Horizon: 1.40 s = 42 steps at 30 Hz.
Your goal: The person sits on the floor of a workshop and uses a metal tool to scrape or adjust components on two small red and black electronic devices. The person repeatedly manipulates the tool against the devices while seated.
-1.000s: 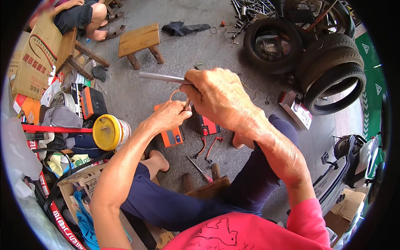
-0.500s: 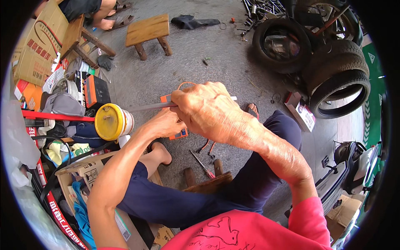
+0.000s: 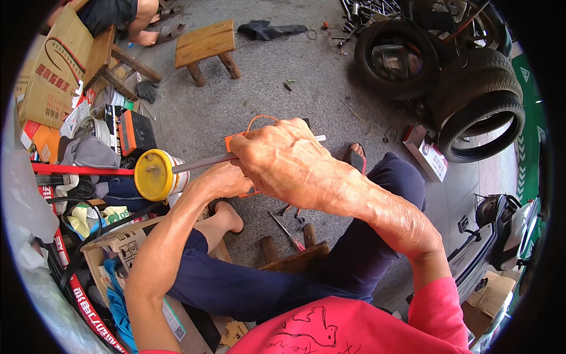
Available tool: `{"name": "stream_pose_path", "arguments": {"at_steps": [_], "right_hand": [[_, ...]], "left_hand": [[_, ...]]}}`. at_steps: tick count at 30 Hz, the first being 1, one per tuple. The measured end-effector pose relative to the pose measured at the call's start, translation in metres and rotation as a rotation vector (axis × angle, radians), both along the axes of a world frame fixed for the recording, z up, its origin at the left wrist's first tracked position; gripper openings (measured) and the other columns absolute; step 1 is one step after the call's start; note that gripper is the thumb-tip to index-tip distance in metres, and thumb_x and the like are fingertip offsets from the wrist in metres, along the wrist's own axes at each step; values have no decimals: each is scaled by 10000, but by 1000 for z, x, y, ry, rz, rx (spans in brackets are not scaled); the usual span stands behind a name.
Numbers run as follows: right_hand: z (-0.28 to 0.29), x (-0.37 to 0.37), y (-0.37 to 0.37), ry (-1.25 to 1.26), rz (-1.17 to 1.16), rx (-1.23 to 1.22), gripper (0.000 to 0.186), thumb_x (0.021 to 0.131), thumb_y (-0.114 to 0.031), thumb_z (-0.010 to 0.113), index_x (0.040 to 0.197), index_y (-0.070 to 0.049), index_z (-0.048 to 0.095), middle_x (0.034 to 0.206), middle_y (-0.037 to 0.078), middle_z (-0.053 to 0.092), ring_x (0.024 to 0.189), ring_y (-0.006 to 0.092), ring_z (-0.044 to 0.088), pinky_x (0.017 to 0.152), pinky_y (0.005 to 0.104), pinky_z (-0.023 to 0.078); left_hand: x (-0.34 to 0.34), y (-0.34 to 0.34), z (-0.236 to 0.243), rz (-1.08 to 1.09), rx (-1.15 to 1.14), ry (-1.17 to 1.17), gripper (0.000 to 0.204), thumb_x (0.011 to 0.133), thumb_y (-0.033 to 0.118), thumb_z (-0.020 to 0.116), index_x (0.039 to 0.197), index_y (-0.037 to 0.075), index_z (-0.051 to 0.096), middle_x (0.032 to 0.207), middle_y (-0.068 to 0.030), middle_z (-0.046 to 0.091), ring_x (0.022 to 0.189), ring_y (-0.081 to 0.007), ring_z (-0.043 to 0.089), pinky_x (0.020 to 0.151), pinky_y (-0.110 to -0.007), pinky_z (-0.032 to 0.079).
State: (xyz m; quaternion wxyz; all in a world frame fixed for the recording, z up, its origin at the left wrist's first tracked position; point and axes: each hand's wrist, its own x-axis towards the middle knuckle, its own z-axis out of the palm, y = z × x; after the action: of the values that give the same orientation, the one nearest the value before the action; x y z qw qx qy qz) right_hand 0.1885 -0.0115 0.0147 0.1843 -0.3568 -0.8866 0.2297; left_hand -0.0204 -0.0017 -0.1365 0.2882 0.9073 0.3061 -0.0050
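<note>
My right hand (image 3: 289, 162) is wrapped around a grey metal rod (image 3: 203, 161). The rod lies almost level, its left end tilted down and passing in front of a yellow-lidded tub; a bright short end shows past the far side of my fist. Just beneath, my left hand (image 3: 224, 179) has its fingers curled in, and what they hold is hidden behind the right hand. Below both hands, an orange and black box-shaped object (image 3: 230, 141) with an orange wire loop (image 3: 254, 121) is mostly covered. A screwdriver (image 3: 287, 231) with a red handle lies on the floor near my feet.
On the left stand the yellow-lidded tub (image 3: 154, 175), an orange-black battery (image 3: 137, 131) and a cardboard box (image 3: 56, 76). A wooden stool (image 3: 205, 44) is ahead, another person's leg (image 3: 144, 20) beyond it. Tyres (image 3: 480, 127) are stacked right, above a scooter (image 3: 498, 236).
My right hand has shifted slightly left and turned, so the rod now slopes more steeply with its left end lower. My left hand stays beneath it.
</note>
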Motion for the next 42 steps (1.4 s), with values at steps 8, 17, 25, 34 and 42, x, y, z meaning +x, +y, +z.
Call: {"name": "stream_pose_path", "arguments": {"at_steps": [8, 17, 25, 34, 42], "right_hand": [[0, -1, -2, -14, 17, 86, 185, 676, -114, 733, 797, -7, 642, 732, 180, 661, 738, 346, 682, 625, 418, 523], [-8, 7, -9, 36, 105, 167, 157, 644, -134, 748, 768, -60, 687, 754, 145, 677, 788, 285, 692, 760, 375, 510], [-16, 0, -10, 49, 215, 304, 89, 645, -179, 720, 709, -133, 681, 746, 63, 661, 785, 222, 652, 912, 421, 421], [-6, -21, -11, 16, 166, 581, 115, 616, -155, 656, 682, -62, 664, 715, 51, 610, 791, 211, 646, 1007, 469, 420], [6, -14, -5, 326, -235, 308, 177, 648, -113, 665, 780, -9, 611, 589, 120, 630, 584, 305, 676, 510, 408, 515]], "left_hand": [[12, -9, 42, 169, -166, 67, 114, 790, 160, 624, 833, 75, 685, 846, -108, 691, 858, -254, 660, 712, -397, 494], [23, -41, 59, 257, -4, -52, 274, 816, 202, 635, 1080, 128, 628, 1027, -102, 662, 1014, -265, 623, 795, -405, 483], [38, -85, 34, 625, -129, 68, 575, 806, 156, 669, 1350, 130, 484, 1288, -84, 563, 1226, -224, 515, 983, -370, 418], [16, -98, -13, 737, -72, -56, 827, 505, 53, 791, 1290, 103, 535, 1260, -79, 596, 1234, -206, 499, 1027, -308, 361], [41, -97, 2, 845, 160, -452, 210, 871, 108, 650, 1050, -1, 645, 991, -132, 651, 942, -253, 582, 847, -399, 458]]}}
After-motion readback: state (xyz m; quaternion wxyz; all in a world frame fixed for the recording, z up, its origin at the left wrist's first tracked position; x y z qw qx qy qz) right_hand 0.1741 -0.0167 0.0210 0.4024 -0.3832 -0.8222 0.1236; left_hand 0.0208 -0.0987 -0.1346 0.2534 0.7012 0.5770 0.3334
